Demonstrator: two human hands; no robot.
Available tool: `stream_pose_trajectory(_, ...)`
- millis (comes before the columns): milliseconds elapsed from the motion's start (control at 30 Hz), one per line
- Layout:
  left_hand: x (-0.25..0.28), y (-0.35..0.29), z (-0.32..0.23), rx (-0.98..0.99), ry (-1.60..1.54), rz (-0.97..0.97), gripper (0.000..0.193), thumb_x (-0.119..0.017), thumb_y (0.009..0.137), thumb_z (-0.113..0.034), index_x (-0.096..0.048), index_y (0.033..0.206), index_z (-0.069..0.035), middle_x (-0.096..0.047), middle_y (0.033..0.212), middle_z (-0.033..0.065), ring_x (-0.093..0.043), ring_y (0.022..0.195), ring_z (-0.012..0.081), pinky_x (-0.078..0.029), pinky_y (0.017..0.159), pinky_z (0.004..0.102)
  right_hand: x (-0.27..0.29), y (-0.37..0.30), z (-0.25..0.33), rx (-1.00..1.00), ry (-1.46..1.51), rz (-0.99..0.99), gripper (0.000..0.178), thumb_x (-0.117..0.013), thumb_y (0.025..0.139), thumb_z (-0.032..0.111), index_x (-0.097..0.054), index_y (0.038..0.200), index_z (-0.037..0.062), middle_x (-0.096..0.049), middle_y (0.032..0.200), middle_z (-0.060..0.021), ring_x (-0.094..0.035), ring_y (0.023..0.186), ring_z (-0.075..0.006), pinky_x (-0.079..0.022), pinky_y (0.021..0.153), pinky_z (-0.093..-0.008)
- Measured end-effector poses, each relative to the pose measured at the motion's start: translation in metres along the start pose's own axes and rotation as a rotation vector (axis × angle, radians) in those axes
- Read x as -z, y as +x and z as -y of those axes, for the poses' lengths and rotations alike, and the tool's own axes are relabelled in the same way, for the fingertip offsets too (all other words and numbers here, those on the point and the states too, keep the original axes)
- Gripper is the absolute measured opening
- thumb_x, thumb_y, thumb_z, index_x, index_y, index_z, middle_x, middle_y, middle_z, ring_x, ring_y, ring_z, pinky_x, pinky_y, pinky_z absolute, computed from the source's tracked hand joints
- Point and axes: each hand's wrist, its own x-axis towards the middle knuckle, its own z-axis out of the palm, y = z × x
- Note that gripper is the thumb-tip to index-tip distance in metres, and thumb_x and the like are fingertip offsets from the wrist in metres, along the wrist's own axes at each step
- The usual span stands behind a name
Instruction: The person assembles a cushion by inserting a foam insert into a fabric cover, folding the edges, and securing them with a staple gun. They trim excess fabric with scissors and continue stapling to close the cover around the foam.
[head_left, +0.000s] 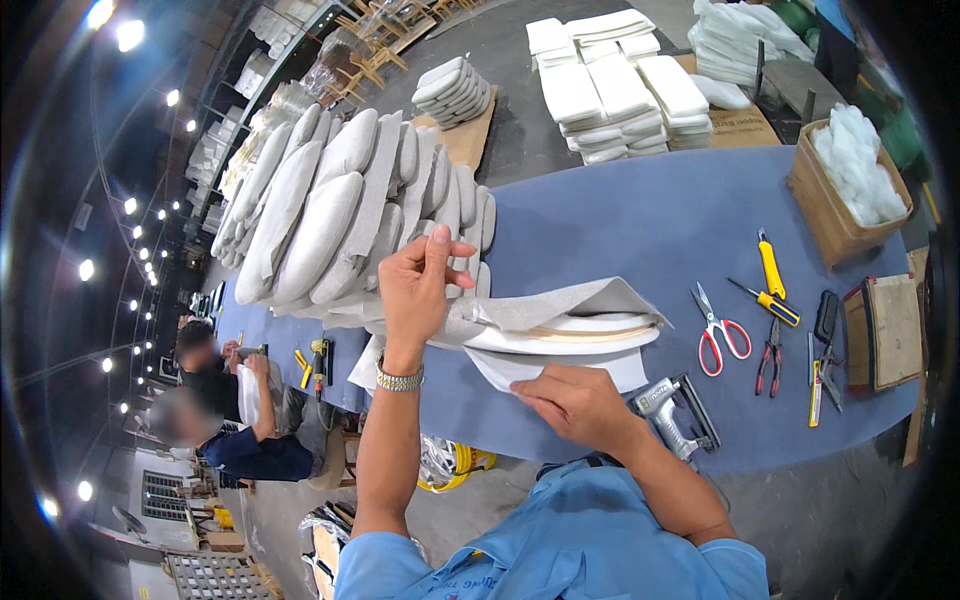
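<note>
A blue table (600,230) is spread beneath the cushion (590,338), by which all else is placed here. A heap of grey padded cushions (330,225) is piled to its left and beyond it. White foam pads (610,95) are stacked on the far side of the table, well beyond the cushion. A carton (845,220) filled with white wadding (858,165) is stood far to its right. The cushion itself is laid lengthwise before the person, its grey cloth (560,303) raised along the far side, a pale board edge exposed, and a white cloth flap (585,368) spread along the near side.

The left hand (430,275) is held up over the cushion's left end, half open, thumb raised and fingers bent; whether anything thin is gripped cannot be told. The right hand (575,400) is half closed at the cushion's near side, its fingertips brought to the white flap's edge; a firm pinch cannot be confirmed. A staple gun (672,410) is rested just to the cushion's near right; red-handled scissors (715,325), then pliers (771,350), are laid farther right of it.
</note>
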Motion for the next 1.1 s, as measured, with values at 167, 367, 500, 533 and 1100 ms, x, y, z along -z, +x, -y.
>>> stream_pose_trajectory(167,0.000,0.005,-0.003,0.045,-0.001,0.015,0.052,-0.058,0.108,-0.041,-0.077,0.090,0.004,-0.074,0.077,0.0080,-0.068,0.058,0.0108,-0.049,0.055,0.0223,-0.005,0.009,0.012,-0.059,0.070,-0.145,0.016,-0.077,0.083,0.006,-0.077,0.099,0.0073,-0.071,0.091,-0.0078,-0.067,0.082,-0.0283,-0.055,0.074,-0.0393)
stream_pose_trajectory(367,0.006,0.015,0.008,0.057,-0.084,0.052,0.052,-0.061,0.107,-0.042,-0.077,0.090,0.005,-0.074,0.077,0.0076,-0.068,0.059,0.0101,-0.048,0.054,0.0218,-0.005,0.041,0.005,-0.021,-0.094,-0.298,0.010,-0.076,0.085,0.004,-0.073,0.094,0.0043,-0.071,0.094,-0.0093,-0.064,0.085,-0.0288,-0.050,0.079,-0.0390)
stream_pose_trajectory(500,0.000,0.032,0.018,0.003,-0.165,0.106,0.052,-0.062,0.105,-0.044,-0.078,0.090,0.003,-0.072,0.072,0.0064,-0.069,0.060,0.0105,-0.047,0.053,0.0222,-0.013,0.058,-0.001,-0.079,-0.157,-0.361,0.015,-0.079,0.084,0.009,-0.072,0.097,0.0036,-0.070,0.096,-0.0099,-0.065,0.089,-0.0304,-0.050,0.082,-0.0400)
stream_pose_trajectory(533,0.000,0.037,0.019,-0.006,-0.182,0.131,0.052,-0.063,0.105,-0.045,-0.078,0.090,0.002,-0.071,0.070,0.0054,-0.069,0.060,0.0110,-0.047,0.053,0.0226,-0.013,0.061,-0.004,-0.102,-0.163,-0.377,0.018,-0.080,0.084,0.010,-0.072,0.098,0.0034,-0.070,0.098,-0.0103,-0.065,0.091,-0.0310,-0.050,0.083,-0.0402)
stream_pose_trajectory(1100,0.000,0.047,0.067,-0.847,-0.145,-0.290,0.039,-0.073,0.089,-0.006,-0.068,0.128,0.000,-0.070,0.126,0.0177,-0.065,0.118,0.0339,-0.046,0.108,0.0456,0.005,0.069,-0.060,-0.252,-0.313,-0.740,0.013,-0.070,0.101,0.016,-0.071,0.105,0.0032,-0.057,0.077,0.0039,-0.040,0.067,-0.0043,-0.035,0.058,-0.0243)
